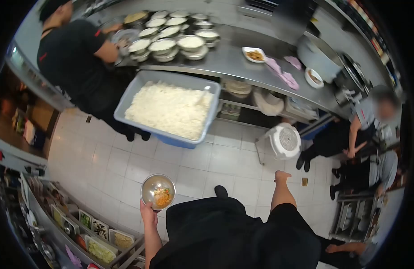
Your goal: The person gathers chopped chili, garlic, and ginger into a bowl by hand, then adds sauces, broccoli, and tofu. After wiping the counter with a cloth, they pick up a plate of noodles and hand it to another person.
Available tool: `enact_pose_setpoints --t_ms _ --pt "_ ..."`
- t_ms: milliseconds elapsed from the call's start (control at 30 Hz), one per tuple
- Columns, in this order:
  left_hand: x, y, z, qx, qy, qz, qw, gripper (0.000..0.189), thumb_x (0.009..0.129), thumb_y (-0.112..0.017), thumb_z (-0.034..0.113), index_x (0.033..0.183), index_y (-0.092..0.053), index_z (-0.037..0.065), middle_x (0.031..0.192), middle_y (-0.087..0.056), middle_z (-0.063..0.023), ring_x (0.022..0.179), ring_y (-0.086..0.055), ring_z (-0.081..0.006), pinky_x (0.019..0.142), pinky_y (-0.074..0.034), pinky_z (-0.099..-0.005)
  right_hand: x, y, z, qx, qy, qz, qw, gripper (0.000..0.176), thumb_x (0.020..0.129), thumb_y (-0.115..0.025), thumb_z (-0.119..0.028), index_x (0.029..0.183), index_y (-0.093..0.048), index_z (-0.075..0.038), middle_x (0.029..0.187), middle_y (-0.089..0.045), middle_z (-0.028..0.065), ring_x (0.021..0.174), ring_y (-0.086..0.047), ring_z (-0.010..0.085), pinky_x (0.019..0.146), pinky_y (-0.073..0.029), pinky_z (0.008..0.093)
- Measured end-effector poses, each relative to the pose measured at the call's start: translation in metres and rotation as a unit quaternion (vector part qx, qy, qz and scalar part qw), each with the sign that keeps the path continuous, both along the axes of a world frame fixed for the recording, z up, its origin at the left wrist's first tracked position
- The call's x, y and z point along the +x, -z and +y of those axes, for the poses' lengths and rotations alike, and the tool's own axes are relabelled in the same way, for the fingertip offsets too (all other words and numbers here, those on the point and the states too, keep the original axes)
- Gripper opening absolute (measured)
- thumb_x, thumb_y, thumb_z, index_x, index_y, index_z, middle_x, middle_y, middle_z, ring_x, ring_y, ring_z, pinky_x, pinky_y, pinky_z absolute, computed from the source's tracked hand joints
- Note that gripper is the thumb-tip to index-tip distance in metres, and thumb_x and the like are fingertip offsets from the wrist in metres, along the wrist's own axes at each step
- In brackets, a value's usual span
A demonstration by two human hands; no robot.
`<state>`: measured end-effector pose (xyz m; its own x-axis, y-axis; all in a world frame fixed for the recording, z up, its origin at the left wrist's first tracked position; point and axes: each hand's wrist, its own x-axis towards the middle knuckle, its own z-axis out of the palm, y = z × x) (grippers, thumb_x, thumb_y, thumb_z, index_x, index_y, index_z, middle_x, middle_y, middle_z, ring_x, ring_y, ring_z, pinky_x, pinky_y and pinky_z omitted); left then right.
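Observation:
My left hand (147,213) grips the rim of a round steel bowl (147,188) at the lower middle left. Chopped orange and pale food (163,196) with green bits lies in the bottom of the bowl. My fingers under the bowl are partly hidden. Out to the right, over the tiled floor, my right hand (282,175) is held away from my body with nothing in it. Its fingers look loosely apart, though they are small in view. Ahead of me stands a large grey tub (121,104) heaped with white rice (166,110), a handled scoop stuck in it.
Stacked rice-filled bowls (163,46) crowd the steel counter (234,49); a person (77,58) works beside them. A white lidded appliance (284,142) stands on the floor. Ingredient trays (99,249) line the lower left. Other people (346,134) are at the right.

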<state>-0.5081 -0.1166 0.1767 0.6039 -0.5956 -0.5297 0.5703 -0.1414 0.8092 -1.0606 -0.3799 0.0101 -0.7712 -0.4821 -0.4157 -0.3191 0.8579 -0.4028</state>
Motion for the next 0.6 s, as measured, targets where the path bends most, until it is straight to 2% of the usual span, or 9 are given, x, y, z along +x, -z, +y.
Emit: enact_pose_setpoints --t_ms 33,100,167,267,333,400,500,533,600 --pt "0.027 0.01 0.003 -0.011 -0.013 -0.003 1.0 0.044 0.073 -0.04 0.0 0.117 -0.037 0.005 0.109 -0.048 -0.0158 0.093 -0.056 -0.0316 0.066 -0.054 -0.044 0.038 -0.025 -0.011 0.002 0.042 -0.037 0.998 0.086 0.079 -0.046 -0.013 0.13 0.021 0.004 0.079 -0.058 0.0217 0.058 -0.057 0.0243 0.055 -0.049 0.0355" --pt "0.079 0.023 0.016 -0.01 -0.028 -0.003 1.0 0.047 0.073 -0.04 0.001 0.12 -0.035 0.005 0.111 -0.047 -0.0158 0.096 -0.055 -0.0317 0.067 -0.053 -0.0443 0.083 -0.024 -0.034 -0.005 0.04 -0.028 0.999 0.086 0.08 -0.047 -0.013 0.131 0.021 0.001 0.079 -0.058 0.0211 0.058 -0.057 0.0244 0.055 -0.049 0.0357" --pt "0.134 0.024 0.028 -0.011 -0.072 0.006 0.997 0.05 0.073 -0.041 0.001 0.122 -0.033 0.006 0.112 -0.047 -0.0155 0.095 -0.055 -0.031 0.066 -0.053 -0.0429 0.108 -0.022 -0.018 0.001 0.065 -0.015 0.998 0.085 0.081 -0.048 -0.013 0.132 0.019 -0.006 0.08 -0.058 0.0199 0.058 -0.058 0.0246 0.054 -0.049 0.036" --pt "0.227 0.024 0.044 0.029 -0.041 -0.008 0.999 0.053 0.073 -0.041 0.001 0.125 -0.03 0.007 0.115 -0.044 -0.0161 0.098 -0.053 -0.0316 0.069 -0.052 -0.045 0.143 -0.024 0.018 0.006 0.085 0.006 0.996 0.084 0.082 -0.049 -0.013 0.134 0.017 -0.012 0.08 -0.058 0.0187 0.059 -0.058 0.0248 0.054 -0.049 0.0364" --pt "0.285 0.023 0.043 0.014 -0.014 -0.009 1.0 0.054 0.073 -0.041 0.001 0.126 -0.03 0.007 0.116 -0.044 -0.0163 0.1 -0.052 -0.0321 0.071 -0.051 -0.0462 0.173 -0.036 0.041 0.041 0.051 0.037 0.997 0.089 0.079 -0.051 -0.022 0.134 0.018 -0.005 0.108 -0.054 0.0233 0.095 -0.056 0.034 0.088 -0.042 0.0419" --pt "0.334 0.01 0.039 0.008 0.026 -0.018 0.999 0.055 0.073 -0.04 0.001 0.127 -0.029 0.007 0.117 -0.043 -0.0164 0.101 -0.051 -0.0325 0.074 -0.05 -0.0475 0.195 -0.067 0.074 0.087 0.073 0.077 0.991 0.085 0.08 -0.05 -0.019 0.136 0.014 -0.01 0.117 -0.049 0.0245 0.105 -0.052 0.0341 0.09 -0.04 0.043" --pt "0.4 -0.011 -0.008 0.004 0.098 -0.063 0.993 0.057 0.073 -0.041 0.001 0.128 -0.028 0.007 0.117 -0.043 -0.0162 0.101 -0.051 -0.0313 0.075 -0.05 -0.0457 0.24 -0.144 0.126 0.033 0.15 0.15 0.977 0.081 0.081 -0.049 -0.015 0.137 0.009 -0.013 0.119 -0.047 0.0256 0.111 -0.047 0.0346 0.092 -0.039 0.045" --pt "0.42 -0.011 -0.02 -0.006 0.071 -0.057 0.996 0.058 0.072 -0.042 0.001 0.128 -0.029 0.007 0.117 -0.043 -0.0165 0.102 -0.051 -0.0325 0.075 -0.05 -0.0466 0.261 -0.161 0.138 0.04 0.15 0.162 0.975 0.079 0.081 -0.048 -0.014 0.138 0.007 -0.013 0.12 -0.046 0.026 0.114 -0.045 0.0354 0.093 -0.038 0.0458" --pt "0.457 -0.014 -0.046 -0.027 0.068 -0.049 0.996 0.058 0.071 -0.042 0.002 0.127 -0.03 0.006 0.117 -0.043 -0.0171 0.105 -0.049 -0.0332 0.076 -0.049 -0.048 0.288 -0.162 0.134 0.07 0.237 0.099 0.964 0.078 0.081 -0.047 -0.014 0.138 0.007 -0.011 0.124 -0.041 0.0267 0.116 -0.042 0.0368 0.094 -0.036 0.0468"
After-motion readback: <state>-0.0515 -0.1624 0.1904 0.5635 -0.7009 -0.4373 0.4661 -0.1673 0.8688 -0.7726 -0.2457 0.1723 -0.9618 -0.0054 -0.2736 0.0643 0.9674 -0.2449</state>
